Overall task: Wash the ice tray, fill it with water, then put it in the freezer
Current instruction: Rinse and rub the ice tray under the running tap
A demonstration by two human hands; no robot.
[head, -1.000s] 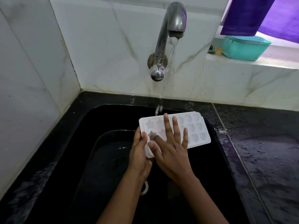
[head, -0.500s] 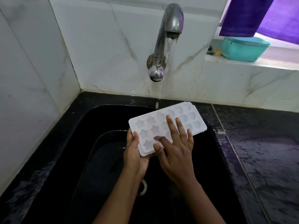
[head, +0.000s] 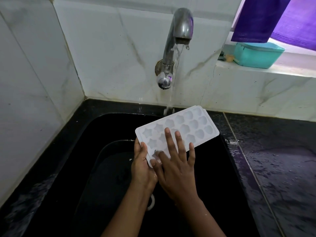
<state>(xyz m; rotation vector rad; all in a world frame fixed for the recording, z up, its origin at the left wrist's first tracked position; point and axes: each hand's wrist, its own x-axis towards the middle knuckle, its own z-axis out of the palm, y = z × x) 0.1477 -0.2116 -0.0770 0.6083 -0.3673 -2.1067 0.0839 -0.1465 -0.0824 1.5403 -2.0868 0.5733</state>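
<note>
A white ice tray [head: 191, 125] with star and shell moulds is held tilted over the black sink [head: 82, 139], moulds facing me. My left hand [head: 142, 166] grips its near left end from below, thumb on the rim. My right hand [head: 177, 166] lies flat on the tray's face with fingers spread and straight, thumb pressing a near mould. Water runs from the metal tap [head: 181, 28] and falls just behind the tray's far edge.
A dark basin [head: 109, 168] holding water sits inside the sink under my arms. Wet black counter [head: 280, 168] lies to the right. A teal tub [head: 258, 55] stands on the window ledge below a purple cloth [head: 266, 17]. White tiled walls close the left and back.
The tray has been raised and tilted up toward me, its far end shifting left and higher. My right hand's fingers have slid across the moulds. Water keeps running.
</note>
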